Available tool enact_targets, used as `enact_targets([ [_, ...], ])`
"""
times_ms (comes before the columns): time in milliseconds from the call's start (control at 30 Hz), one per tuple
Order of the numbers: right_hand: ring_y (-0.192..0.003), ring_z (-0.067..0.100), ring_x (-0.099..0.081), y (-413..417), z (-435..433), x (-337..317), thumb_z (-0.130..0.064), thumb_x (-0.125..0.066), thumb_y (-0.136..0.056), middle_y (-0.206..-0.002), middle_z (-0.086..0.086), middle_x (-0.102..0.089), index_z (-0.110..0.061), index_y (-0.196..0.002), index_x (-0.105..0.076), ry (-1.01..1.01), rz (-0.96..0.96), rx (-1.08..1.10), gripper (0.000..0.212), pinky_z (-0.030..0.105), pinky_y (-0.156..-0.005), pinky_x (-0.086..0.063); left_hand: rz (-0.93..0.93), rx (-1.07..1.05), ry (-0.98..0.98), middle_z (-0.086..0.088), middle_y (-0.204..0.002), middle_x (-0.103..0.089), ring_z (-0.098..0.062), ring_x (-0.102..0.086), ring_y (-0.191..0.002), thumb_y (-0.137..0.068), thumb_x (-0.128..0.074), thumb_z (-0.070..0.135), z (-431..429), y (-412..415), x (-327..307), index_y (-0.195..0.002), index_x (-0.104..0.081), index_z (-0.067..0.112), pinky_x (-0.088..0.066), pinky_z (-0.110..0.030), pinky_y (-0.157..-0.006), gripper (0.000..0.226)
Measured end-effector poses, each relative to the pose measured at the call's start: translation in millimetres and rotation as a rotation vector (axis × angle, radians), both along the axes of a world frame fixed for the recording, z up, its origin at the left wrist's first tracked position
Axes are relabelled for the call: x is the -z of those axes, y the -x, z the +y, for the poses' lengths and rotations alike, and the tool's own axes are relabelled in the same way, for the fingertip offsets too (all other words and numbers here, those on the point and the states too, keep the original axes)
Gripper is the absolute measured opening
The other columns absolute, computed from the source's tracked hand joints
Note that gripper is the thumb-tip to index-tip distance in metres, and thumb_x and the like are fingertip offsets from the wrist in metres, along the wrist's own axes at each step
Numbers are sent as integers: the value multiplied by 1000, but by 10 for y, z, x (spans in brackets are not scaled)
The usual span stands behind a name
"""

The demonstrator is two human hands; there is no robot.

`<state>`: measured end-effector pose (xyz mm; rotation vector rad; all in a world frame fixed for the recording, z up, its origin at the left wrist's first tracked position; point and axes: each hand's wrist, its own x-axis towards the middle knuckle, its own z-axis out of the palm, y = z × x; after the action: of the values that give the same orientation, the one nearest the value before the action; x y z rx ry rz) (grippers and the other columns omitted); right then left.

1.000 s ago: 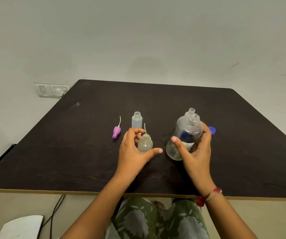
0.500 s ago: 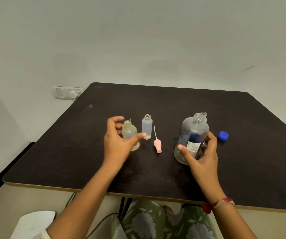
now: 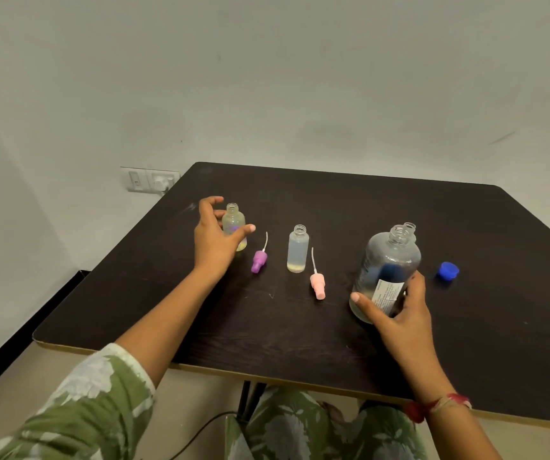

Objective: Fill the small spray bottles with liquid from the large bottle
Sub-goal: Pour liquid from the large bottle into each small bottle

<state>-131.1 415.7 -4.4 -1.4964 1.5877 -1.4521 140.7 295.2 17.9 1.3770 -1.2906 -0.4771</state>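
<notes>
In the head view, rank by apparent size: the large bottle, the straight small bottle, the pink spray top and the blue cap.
Largest to smallest as they look:
1. large bottle
2. straight small bottle
3. pink spray top, counting its thin tube
4. blue cap
The large bottle also stands nearest the camera, which exaggerates its lead.

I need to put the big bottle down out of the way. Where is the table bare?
Bare: the near table strip between the arms, the far half behind the bottles, and right of the blue cap. Crowded: the middle row from round bottle to big bottle.
</notes>
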Motion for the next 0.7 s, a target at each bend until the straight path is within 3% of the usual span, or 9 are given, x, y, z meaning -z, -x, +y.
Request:
enact_targets([
  [133,-105,3,-53,6,-7,5,-27,-81,-71,-113,-20,-53,-22,-130,-39,-12,1,-2,72,20,-82,-43,-16,-1,-21,-1,-108,-56,-17,-58,-97,-71,-82,18,-148,-22,63,-130,-39,18,-47,-28,-87,73],
  [267,-103,2,-52,5,-3,3,-25,-81,-72,-116,-16,-52,-21,-135,-38,-15,-3,-5,77,14,-79,-41,-25,22,-25,-2,-111,-56,-16,-58,-98,-73,-81,17,-218,-47,131,-131,-38,18,-46,-25,-87,73],
  [400,-95,-13,-52,5,-4,4,-24,-81,-72,-108,-27,-51,-25,-133,-38,-10,-4,-1,75,11,-76,-40,-13,61,-41,-4,-116,-56,-13,-57,-99,-75,-80,17,-261,-58,160,-134,-36,20,-42,-14,-80,74],
  [467,-96,-12,-52,4,-3,-1,-24,-81,-72,-107,-26,-52,-25,-131,-39,-16,-5,-3,72,11,-76,-41,-11,69,-51,-5,-121,-56,-12,-56,-101,-75,-79,18,-273,-66,185,-135,-35,20,-40,-10,-78,74],
  [600,-102,-7,-53,9,11,0,-27,-81,-72,-110,-23,-54,-27,-122,-42,-32,-10,-10,63,12,-72,-43,-26,78,-58,-7,-132,-53,-17,-54,-116,-75,-80,20,-235,-67,224,-139,-32,21,-42,-20,-91,80],
  [700,-102,-10,-52,7,21,-11,-27,-80,-73,-110,-24,-54,-28,-121,-42,-36,-12,-8,62,9,-71,-45,-41,13,32,-3,-143,-45,-16,-42,-132,-73,-81,27,-132,-53,211,-143,-32,20,-35,-29,-106,85],
])
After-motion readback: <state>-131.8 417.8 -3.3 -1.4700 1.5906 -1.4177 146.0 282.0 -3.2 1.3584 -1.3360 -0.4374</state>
